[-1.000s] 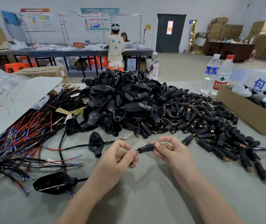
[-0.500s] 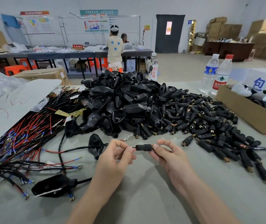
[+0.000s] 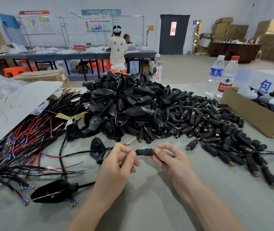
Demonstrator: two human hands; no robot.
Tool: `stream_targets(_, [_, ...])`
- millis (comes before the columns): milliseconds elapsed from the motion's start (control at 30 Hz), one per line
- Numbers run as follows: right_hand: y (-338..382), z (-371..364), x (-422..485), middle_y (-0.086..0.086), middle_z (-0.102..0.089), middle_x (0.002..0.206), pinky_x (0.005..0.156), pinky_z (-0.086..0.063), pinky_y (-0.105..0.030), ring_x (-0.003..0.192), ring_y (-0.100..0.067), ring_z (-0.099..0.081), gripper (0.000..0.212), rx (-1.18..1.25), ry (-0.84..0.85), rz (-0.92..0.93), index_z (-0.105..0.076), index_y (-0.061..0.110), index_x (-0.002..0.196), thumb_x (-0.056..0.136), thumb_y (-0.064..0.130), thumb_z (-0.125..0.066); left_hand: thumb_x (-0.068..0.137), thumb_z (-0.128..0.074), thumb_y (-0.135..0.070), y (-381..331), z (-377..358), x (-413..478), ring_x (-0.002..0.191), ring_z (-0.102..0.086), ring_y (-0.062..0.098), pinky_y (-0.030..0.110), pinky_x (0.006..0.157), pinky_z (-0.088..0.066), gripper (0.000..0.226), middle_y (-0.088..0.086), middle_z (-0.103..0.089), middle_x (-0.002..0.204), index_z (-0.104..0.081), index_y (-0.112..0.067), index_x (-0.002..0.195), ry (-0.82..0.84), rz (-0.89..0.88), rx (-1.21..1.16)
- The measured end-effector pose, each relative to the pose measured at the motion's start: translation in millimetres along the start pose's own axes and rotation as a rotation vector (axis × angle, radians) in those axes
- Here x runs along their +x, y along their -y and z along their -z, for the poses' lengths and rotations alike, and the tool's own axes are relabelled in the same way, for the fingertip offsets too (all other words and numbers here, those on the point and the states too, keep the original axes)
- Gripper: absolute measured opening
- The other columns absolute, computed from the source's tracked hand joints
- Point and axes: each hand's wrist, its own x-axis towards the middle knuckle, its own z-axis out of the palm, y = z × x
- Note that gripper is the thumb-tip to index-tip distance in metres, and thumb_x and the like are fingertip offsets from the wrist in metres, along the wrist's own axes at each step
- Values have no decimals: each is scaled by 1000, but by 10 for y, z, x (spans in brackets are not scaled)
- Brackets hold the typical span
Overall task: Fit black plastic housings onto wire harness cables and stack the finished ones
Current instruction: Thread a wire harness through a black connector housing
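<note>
My right hand (image 3: 169,160) pinches the brass end of a small black cylindrical housing (image 3: 144,152), held level above the table. My left hand (image 3: 116,165) pinches the red wire end of a black harness cable (image 3: 83,153) right at the housing's left opening. That cable runs left through a larger black shell housing (image 3: 98,150) lying on the table. A finished cable with a shell (image 3: 54,191) lies near the front left. A big heap of shell housings (image 3: 124,107) and a spread of small cylindrical housings (image 3: 216,125) sit behind my hands.
Loose black and red harness cables (image 3: 16,139) cover the left side under a white sheet (image 3: 16,107). An open cardboard box (image 3: 252,117) stands at the right, with two water bottles (image 3: 222,77) behind it. Two people stand at a far table (image 3: 66,55).
The housing has levelled out and my two hands have drawn closer, the red wire end now sitting at the housing's opening. The view shifted slightly.
</note>
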Motion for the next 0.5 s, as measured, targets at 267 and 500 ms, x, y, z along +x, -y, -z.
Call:
stream_targets(267, [9,-4,-13,-12,-76,89,72,-58,-19,86,-20,-74,17,-23,31,25,-65,5,104,88,-1,-67,96,-64,-18,66,25,17,62,-60,12,27,65,-52,22,-1,-67,73,-65,-38,85,-35,-21,85])
stream_targets(500, [28,0,-5,-12,-75,86,70,-58,-18,87,-23,-75,21,67,-23,-2,-66,5,103,84,-5,-68,97,-63,-25,38,31,4,70,-59,17,40,72,-50,20,-6,-67,83,-63,-44,99,-75,-67,149])
